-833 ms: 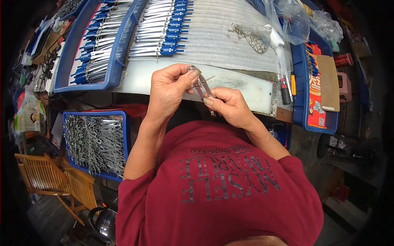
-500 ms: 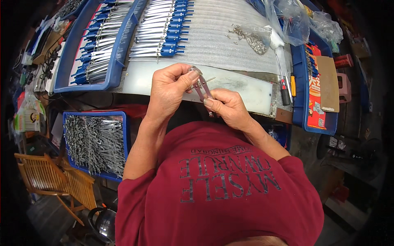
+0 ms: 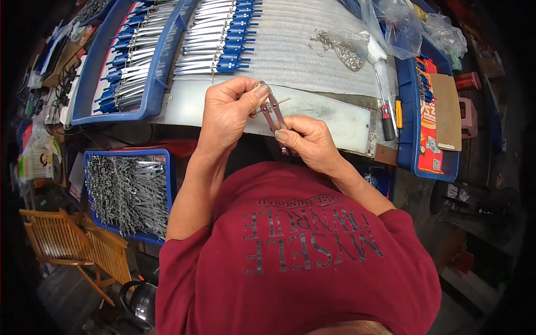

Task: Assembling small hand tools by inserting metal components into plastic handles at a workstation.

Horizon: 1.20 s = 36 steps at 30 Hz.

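Observation:
Above the bench's near edge, my left hand (image 3: 226, 114) pinches the rounded top of a mauve two-legged metal bow compass (image 3: 266, 116) between thumb and bent forefinger. The compass's legs point down toward my body, slightly apart. A thin rod (image 3: 284, 101) crosses between them and sticks out to the right. My right hand (image 3: 312, 144) is closed on the lower part of the legs, its thumb pressed on them. The fingers hide part of the tips. Just beyond the hands lies a white board (image 3: 329, 117).
Blue-and-silver pieces (image 3: 223, 47) lie in a row beside a filled blue tray (image 3: 157, 78). Screws (image 3: 348, 57) sit on foam. Two screwdrivers, black-red (image 3: 387, 124) and yellow (image 3: 398, 114), lie right, near another blue tray (image 3: 409, 137). Grey metal parts fill a tray (image 3: 171, 190) lower left.
Both hands and the compass have shifted very slightly. The right thumb sits a little higher on the legs. Both hands keep their grip.

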### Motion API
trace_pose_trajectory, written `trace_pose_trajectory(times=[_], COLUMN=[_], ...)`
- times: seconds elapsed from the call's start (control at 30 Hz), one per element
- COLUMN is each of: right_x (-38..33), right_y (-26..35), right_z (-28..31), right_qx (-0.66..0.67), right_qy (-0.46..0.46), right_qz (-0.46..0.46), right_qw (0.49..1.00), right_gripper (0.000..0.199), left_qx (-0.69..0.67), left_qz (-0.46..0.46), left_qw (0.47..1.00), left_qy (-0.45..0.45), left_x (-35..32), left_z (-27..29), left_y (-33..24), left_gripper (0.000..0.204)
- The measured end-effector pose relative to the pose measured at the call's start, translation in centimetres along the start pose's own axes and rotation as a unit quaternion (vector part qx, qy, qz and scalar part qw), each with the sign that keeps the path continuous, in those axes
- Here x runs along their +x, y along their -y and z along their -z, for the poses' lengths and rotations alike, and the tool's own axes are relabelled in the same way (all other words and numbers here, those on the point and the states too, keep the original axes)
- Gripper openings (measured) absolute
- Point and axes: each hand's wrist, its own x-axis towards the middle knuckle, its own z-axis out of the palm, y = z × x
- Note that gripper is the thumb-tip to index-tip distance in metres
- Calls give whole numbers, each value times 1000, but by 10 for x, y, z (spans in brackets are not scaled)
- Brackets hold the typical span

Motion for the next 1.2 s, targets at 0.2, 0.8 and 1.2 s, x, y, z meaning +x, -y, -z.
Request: trace_pose_trajectory(times=[0.2, 0.8, 1.2], right_x=[1, -1, 7], right_y=[2, -2, 7], right_z=[-1, 0, 31], right_qx=[-6, 98, 62], right_qy=[-26, -28, -86], right_qz=[24, -31, -1], right_qw=[999, 994, 994], right_gripper=[19, 18, 20], left_qx=[-12, -68, -37], left_qz=[-63, -43, 73], left_qw=[997, 997, 993], left_qy=[-51, -8, 82], left_x=[-2, -1, -11], left_z=[-11, -11, -8], left_y=[4, 7, 11], left_gripper=[11, 20, 18])
